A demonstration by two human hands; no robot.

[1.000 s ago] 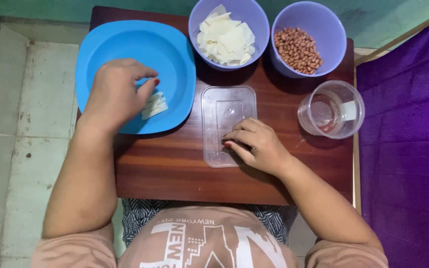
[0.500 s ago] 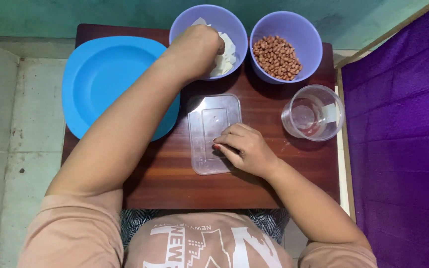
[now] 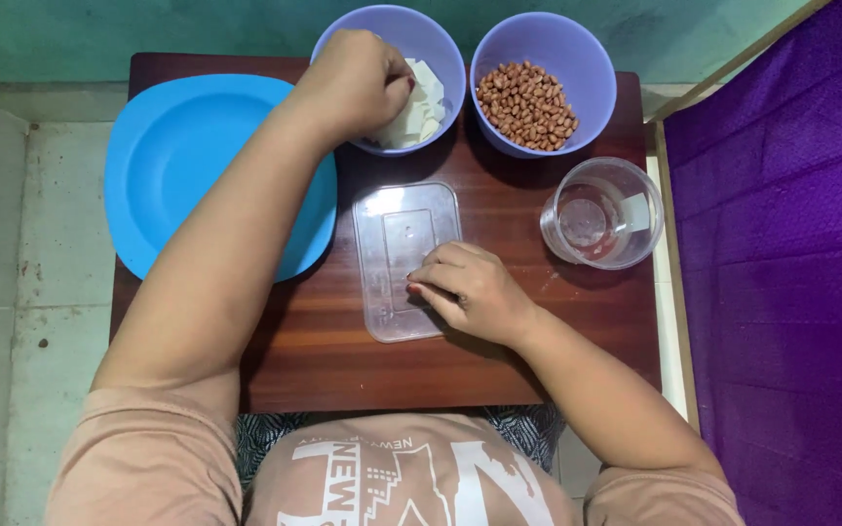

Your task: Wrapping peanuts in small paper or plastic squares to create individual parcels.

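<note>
My left hand (image 3: 358, 83) reaches across into a lavender bowl (image 3: 443, 41) at the back of the table. Its fingers are curled onto the thin white pieces (image 3: 423, 109) inside. My right hand (image 3: 470, 287) rests on the right edge of a clear rectangular plastic tray (image 3: 392, 234) in the middle of the table, fingers bent and fingertips pressing on it. My left forearm crosses over the right side of a big blue plate (image 3: 182, 156), which lies bare.
A second lavender bowl (image 3: 593, 68) holds peanuts (image 3: 528, 102) at the back right. A clear cup (image 3: 601, 214) with a little water stands to the right of the tray. The small wooden table (image 3: 343, 365) sits on a tiled floor, with purple cloth (image 3: 782, 244) at the right.
My left hand left the blue plate, where it held a white piece, and moved right into the bowl of white pieces. The plate is bare now. My right hand stayed on the tray.
</note>
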